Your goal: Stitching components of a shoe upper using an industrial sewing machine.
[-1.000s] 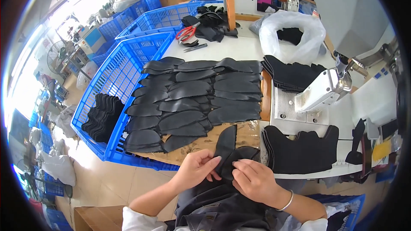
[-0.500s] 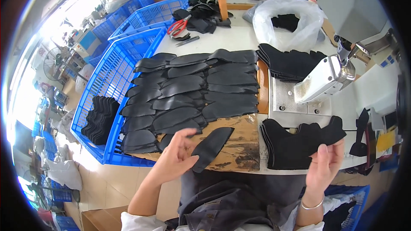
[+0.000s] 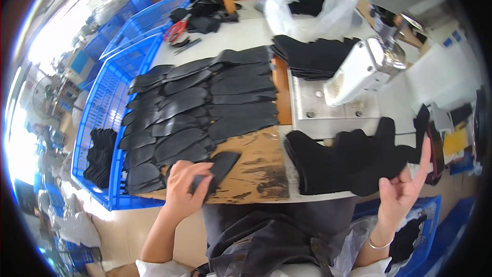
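Observation:
My left hand (image 3: pixel 185 190) is closed on a dark, smooth leather-like piece (image 3: pixel 223 169), held between thumb and fingers over the near edge of the worn brown board (image 3: pixel 256 166). Rows of similar dark curved pieces (image 3: pixel 183 103) overlap across that board, just beyond this hand. Off to the right, my right hand (image 3: pixel 401 195) has its thumb and index finger spread apart. It is against the lower right edge of a stack of black fabric pieces (image 3: pixel 333 164), its other fingers partly curled. A bracelet (image 3: pixel 380 245) circles the right wrist.
A white machine arm (image 3: pixel 353 74) rises beyond the fabric stack, with more black pieces (image 3: pixel 312 56) behind it. Blue crates (image 3: pixel 117 169) stand along the left; one holds stacked wavy black pieces (image 3: pixel 100 156). Red-handled scissors (image 3: pixel 177 32) and a clear plastic bag (image 3: pixel 277 7) lie farther back.
My left hand has closed on the leather-like piece and shifted it left. My right hand has moved right, its index finger now stretched out. The black fabric at the stack's right end has changed shape.

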A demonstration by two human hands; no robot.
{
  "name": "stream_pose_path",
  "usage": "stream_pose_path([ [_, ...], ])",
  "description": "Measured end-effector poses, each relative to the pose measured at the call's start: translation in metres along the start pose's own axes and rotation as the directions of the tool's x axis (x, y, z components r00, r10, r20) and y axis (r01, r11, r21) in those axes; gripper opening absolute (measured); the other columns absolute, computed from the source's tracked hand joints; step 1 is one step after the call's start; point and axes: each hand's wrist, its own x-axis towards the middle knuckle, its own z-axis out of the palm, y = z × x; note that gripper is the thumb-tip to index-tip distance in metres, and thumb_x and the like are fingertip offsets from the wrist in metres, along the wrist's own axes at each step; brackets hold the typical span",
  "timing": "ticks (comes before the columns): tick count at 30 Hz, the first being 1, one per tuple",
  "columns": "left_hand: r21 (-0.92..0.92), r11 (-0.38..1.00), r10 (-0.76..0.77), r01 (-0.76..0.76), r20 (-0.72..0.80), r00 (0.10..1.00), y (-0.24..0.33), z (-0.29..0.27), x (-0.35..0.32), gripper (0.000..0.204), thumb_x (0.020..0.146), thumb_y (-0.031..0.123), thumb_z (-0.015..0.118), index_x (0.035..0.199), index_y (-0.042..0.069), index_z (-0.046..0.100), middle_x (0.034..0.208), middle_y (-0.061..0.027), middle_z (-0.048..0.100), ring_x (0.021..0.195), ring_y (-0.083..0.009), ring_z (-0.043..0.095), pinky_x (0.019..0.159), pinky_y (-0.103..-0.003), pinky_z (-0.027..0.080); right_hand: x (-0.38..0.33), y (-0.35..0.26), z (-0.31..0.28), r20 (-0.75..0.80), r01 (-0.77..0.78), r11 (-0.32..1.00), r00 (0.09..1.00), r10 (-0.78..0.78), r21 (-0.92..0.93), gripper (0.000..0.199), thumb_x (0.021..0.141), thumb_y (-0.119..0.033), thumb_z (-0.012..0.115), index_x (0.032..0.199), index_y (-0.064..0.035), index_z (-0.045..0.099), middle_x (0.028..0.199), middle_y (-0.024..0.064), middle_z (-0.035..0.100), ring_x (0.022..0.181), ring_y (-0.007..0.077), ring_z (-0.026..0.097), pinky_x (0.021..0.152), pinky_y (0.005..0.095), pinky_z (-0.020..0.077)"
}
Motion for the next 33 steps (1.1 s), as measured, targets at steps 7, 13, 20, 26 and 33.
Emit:
stream_pose_path([
  [7,0.07,0.984,-0.149,0.161,-0.154,0.977,0.022,0.02,0.01,0.019,0.074,-0.004,0.068,0.09,0.002,0.059,0.08,-0.0109,0.054,0.071,-0.0238,0.053,0.067,-0.033,0.042,0.004,0.003,-0.02,0.12,-0.028,0.992,0.993,0.014,0.122,0.078,0.067,0.012,0.068,0.136,0.0015,0.033,0.124,0.0151,0.053,0.111,0.0199,0.058,0.094,0.0292,0.0476],
  [13,0.23,0.964,-0.055,0.136,-0.325,0.944,0.06,0.031,0.039,0.02,0.077,-0.003,0.064,0.095,0.001,0.059,0.081,-0.0078,0.055,0.075,-0.0237,0.051,0.076,-0.037,0.039,0.012,-0.001,-0.025,0.271,-0.088,0.983,0.962,0.042,0.16,0.076,0.064,0.008,0.074,0.132,0.0046,0.04,0.126,0.014,0.052,0.119,0.0194,0.052,0.097,0.0286,0.0446],
  [20,0.205,0.954,-0.196,0.217,-0.115,0.974,0.054,0.031,0.064,0.019,0.07,0.004,0.075,0.081,0.003,0.06,0.067,-0.0044,0.042,0.064,-0.0182,0.043,0.06,-0.031,0.036,0.023,0.004,-0.042,0.32,-0.081,0.994,0.946,0.053,0.076,0.058,0.07,0.005,0.074,0.123,0.0079,0.051,0.124,0.0139,0.057,0.108,0.0167,0.058,0.095,0.0271,0.0436],
  [26,0.134,0.989,0.078,-0.06,-0.134,0.988,0.074,0.047,0.073,0.053,0.07,0.027,0.081,0.111,0.002,0.06,0.114,-0.0137,0.06,0.102,-0.0282,0.056,0.087,-0.038,0.044,0.031,0.01,-0.046,0.421,-0.068,0.995,0.907,0.029,0.078,0.056,0.074,0.005,0.073,0.126,0.0068,0.049,0.122,0.0135,0.056,0.114,0.0175,0.054,0.096,0.027,0.043],
  [33,-0.508,0.737,0.085,0.446,0.725,0.684,0.126,0.087,0.116,0.037,0.082,0.019,0.074,0.109,-0.001,0.058,0.099,-0.0069,0.065,0.086,-0.0118,0.061,0.073,-0.024,0.047,0.038,0.018,-0.031,0.355,-0.313,0.903,0.913,0.201,0.294,0.079,0.076,0.005,0.074,0.141,0.0019,0.03,0.113,0.0097,0.06,0.102,0.0137,0.059,0.085,0.0251,0.0495],
])
